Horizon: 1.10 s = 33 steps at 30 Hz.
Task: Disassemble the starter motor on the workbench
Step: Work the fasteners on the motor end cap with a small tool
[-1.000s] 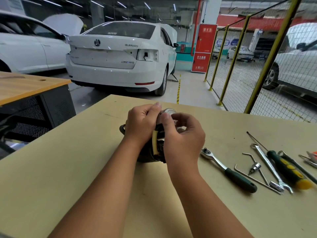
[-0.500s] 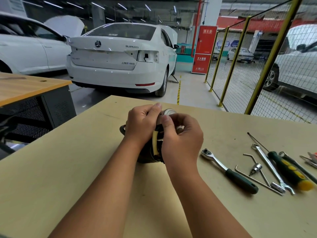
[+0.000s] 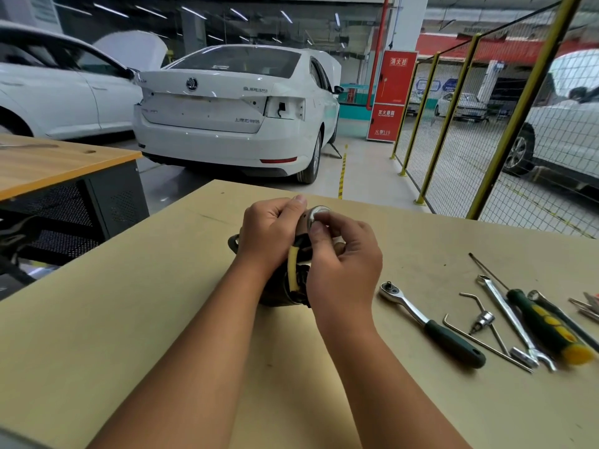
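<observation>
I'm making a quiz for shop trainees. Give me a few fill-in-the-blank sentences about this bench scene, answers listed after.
1. Both hands grip the ____ on the workbench.
2. The ratchet wrench lies on the person's ____ side of the left hand and right hand.
3. The screwdriver has a green and ____ handle.
4. The car straight ahead, beyond the bench, is ____ in colour.

Missing words: starter motor; right; yellow; white

Tan workbench [image 3: 129,319], starter motor [image 3: 285,286], ratchet [image 3: 431,325] (green-handled)

Starter motor [image 3: 285,286] on workbench [image 3: 129,319], between hands; ratchet [image 3: 428,322], screwdriver [image 3: 547,322] to right.
</observation>
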Each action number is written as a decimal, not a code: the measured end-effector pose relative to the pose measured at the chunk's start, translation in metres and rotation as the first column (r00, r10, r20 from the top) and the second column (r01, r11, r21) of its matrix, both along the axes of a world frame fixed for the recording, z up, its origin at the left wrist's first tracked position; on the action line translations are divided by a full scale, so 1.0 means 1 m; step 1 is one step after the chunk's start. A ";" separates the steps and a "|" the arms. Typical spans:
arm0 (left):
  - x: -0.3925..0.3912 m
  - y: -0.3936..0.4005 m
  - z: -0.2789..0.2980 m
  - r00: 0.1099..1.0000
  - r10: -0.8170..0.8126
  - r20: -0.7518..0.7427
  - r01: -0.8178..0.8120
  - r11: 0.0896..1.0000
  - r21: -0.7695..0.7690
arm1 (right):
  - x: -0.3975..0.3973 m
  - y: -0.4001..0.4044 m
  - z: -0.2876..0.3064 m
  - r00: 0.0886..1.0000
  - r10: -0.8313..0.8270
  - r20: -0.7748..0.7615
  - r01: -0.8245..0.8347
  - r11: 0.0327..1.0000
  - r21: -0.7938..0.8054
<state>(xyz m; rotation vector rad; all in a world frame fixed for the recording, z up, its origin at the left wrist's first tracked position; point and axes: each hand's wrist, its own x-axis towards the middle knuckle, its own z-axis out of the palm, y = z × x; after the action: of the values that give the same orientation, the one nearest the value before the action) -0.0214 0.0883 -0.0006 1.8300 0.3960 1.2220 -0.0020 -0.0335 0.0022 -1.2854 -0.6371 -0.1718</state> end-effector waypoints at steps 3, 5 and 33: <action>-0.001 0.001 -0.001 1.000 -0.025 0.006 0.026 0.999 -0.028 | -0.001 0.001 0.001 0.999 -0.007 -0.039 0.008 1.000 0.018; -0.001 -0.001 -0.001 1.000 -0.030 0.008 0.030 0.999 -0.027 | 0.001 0.002 0.002 0.998 -0.049 -0.030 0.049 0.999 -0.005; 0.000 -0.007 0.003 1.000 -0.020 0.006 0.020 1.000 0.006 | 0.054 -0.031 0.062 0.821 0.360 0.443 0.059 0.718 -0.693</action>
<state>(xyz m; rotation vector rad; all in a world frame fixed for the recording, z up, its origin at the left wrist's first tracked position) -0.0214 0.0818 0.0027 1.8306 0.3697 1.2163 0.0516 -0.0646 0.0639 -1.9124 -1.4139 -0.1727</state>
